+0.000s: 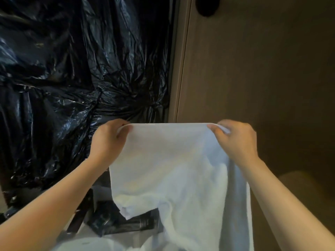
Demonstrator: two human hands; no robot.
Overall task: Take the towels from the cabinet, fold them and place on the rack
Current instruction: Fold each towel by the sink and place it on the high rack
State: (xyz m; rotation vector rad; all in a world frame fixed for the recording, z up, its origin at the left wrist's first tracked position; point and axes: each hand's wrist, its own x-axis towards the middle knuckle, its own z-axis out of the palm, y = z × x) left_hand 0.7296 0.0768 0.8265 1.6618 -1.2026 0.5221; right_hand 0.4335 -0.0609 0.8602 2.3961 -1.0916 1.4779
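A white towel (168,160) hangs in front of me, stretched flat along its top edge. My left hand (107,140) pinches the towel's top left corner. My right hand (235,140) pinches the top right corner. The cloth drops down between my forearms, and its lower part bunches in loose folds near the bottom of the view. More white cloth (94,245) lies at the bottom left; I cannot tell whether it belongs to the same towel.
Crinkled black plastic sheeting (72,69) covers the whole left half ahead of me. A brown wooden panel (253,69) fills the right side, with a dark handle (208,8) near its top. Dark objects (116,223) sit low under the towel.
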